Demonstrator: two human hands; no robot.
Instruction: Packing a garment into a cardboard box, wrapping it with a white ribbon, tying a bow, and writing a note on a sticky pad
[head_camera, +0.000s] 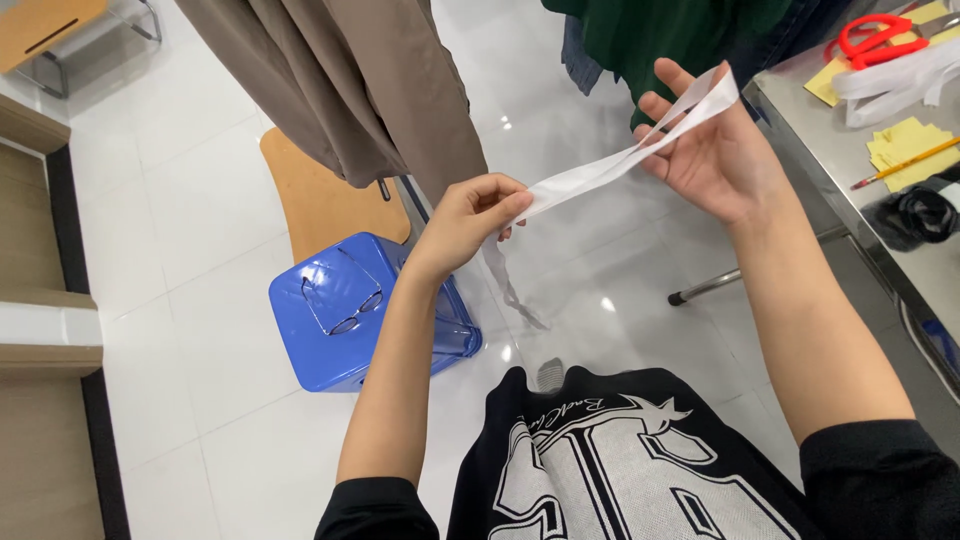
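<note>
Pinching the near end of a white fabric strip (590, 175), the left hand (470, 220) has its fingers (505, 205) closed on it, a loose tail dangling below toward the floor. From there the strip runs up and rightward, taut, to the farther right hand (715, 150), whose fingers (672, 82) hold it draped across, beside the tabletop (850, 150).

Two hands, left (470, 218) and right (712, 150), hold one white strip (600, 172) between them. Near left stands one blue stool (340, 345) carrying one pair of glasses (345, 305), with one wooden chair (320, 205) behind it. On the bench (850, 160) at far right lie one pair of red scissors (872, 40), one pencil (905, 162), one black bag (915, 215) and two patches of yellow paper (905, 145).
</note>
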